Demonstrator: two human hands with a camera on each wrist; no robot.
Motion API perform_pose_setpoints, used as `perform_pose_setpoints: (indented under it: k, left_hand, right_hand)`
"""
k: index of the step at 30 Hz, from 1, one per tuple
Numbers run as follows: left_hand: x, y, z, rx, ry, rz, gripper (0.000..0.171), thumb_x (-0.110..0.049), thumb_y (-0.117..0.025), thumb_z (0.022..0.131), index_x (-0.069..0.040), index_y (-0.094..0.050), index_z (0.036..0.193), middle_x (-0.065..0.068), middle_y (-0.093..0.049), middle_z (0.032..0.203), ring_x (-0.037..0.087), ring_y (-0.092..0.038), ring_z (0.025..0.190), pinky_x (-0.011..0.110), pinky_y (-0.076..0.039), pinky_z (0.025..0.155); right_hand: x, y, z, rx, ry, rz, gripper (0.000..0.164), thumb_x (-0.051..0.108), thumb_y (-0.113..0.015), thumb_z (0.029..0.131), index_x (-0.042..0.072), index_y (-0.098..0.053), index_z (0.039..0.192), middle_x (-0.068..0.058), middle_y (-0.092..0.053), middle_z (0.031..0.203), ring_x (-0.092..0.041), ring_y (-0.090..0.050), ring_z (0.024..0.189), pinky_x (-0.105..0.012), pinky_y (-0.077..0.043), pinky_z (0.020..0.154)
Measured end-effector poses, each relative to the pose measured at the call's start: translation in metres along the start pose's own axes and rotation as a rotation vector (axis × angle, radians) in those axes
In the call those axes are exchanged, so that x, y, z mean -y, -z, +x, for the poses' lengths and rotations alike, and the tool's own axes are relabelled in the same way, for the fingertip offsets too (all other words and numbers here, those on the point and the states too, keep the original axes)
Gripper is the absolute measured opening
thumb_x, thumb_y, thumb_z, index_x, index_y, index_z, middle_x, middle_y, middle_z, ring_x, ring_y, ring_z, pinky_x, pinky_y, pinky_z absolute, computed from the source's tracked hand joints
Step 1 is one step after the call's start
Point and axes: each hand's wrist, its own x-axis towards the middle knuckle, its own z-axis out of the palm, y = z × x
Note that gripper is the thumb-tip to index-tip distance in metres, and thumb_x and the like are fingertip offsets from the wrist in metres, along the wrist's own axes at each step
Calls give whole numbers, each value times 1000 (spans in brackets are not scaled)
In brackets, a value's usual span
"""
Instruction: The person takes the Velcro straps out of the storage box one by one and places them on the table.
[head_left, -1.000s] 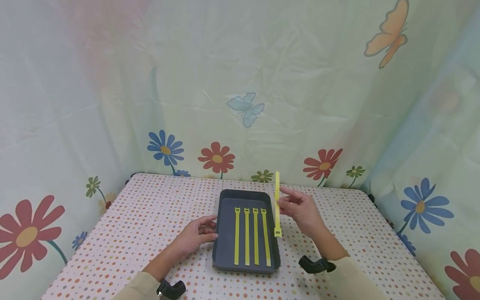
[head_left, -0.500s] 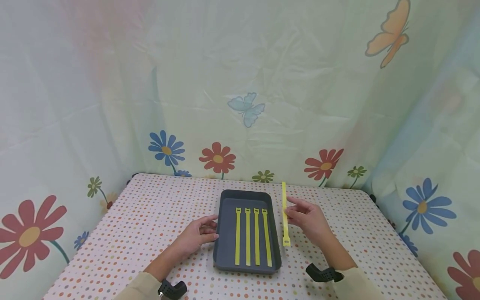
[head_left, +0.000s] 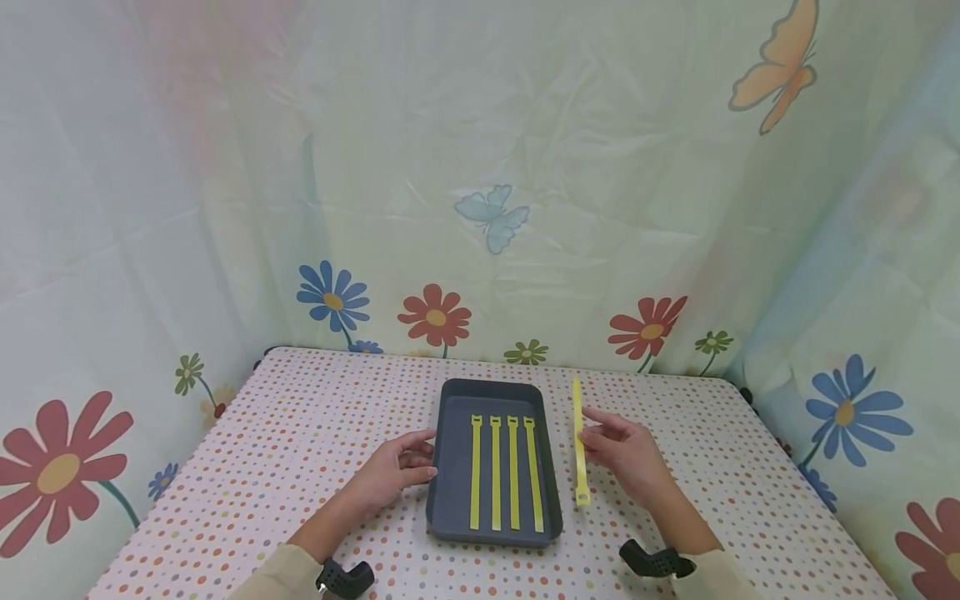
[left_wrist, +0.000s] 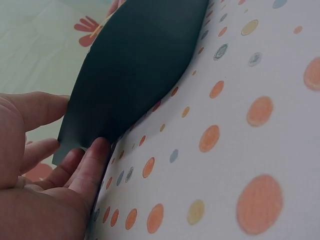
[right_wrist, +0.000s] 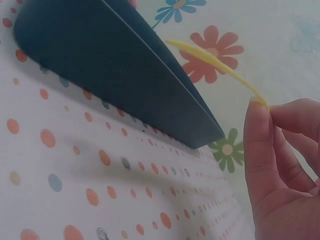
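Observation:
A dark grey rectangular tray [head_left: 452, 467] lies on the table with several yellow strap cable ties [head_left: 495, 479] side by side inside it, slotted heads toward the far end. The rightmost tie [head_left: 534, 479] slants slightly. My left hand [head_left: 384, 473] is at the tray's left side, its loosely bent fingertips [left_wrist: 97, 150] against the outer wall. To the right of the tray, my right hand [head_left: 628, 457] pinches another yellow cable tie [head_left: 581, 477] between thumb and fingers, slotted head toward me. The right wrist view shows this tie [right_wrist: 212, 60] bowed and raised above the table.
A dotted cloth [head_left: 322, 425] covers the table. Behind and on both sides hangs a curtain [head_left: 480, 125] printed with flowers and butterflies. Each wrist wears a black strap, the left one [head_left: 345, 578] near the front edge of view and the right one [head_left: 656, 560] beyond the tray's near corner.
My right hand has moved right and toward me, carrying the pinched cable tie from the tray's right rim to beside the tray. The left hand and the tray stay in place.

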Motion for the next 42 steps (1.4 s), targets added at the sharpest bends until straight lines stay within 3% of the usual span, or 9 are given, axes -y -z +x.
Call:
perform_pose_setpoints:
  k: [13, 27, 42]
  left_hand:
    - [1, -1, 1, -1, 0, -20, 66, -10, -74, 94, -3, -45, 153, 18, -57, 133, 20, -64, 113, 32, -59, 93]
    - [1, -1, 1, -3, -8, 4, 65, -10, -73, 95, -3, -45, 153, 18, -58, 133, 21, -64, 113, 32, -59, 91]
    - [2, 0, 1, 4, -10, -1, 65, -9, -73, 95, -3, -44, 153, 18, -57, 134, 21, -64, 113, 32, -59, 91]
  right_hand:
    - [-9, 1, -2, -26, -47, 1, 56, 15, -74, 96, 7, -55, 148, 0, -71, 104, -10, -71, 90, -27, -62, 80]
    - [-20, 5, -3, -20, -70, 26, 57, 8, -71, 96, 1, -52, 148, 4, -72, 96, -7, -71, 86, -26, -62, 77]
    - [-31, 10, 4, -35, -100, -43, 57, 6, -73, 94, 2, -54, 147, -2, -75, 99, -12, -73, 84, -29, -63, 73]
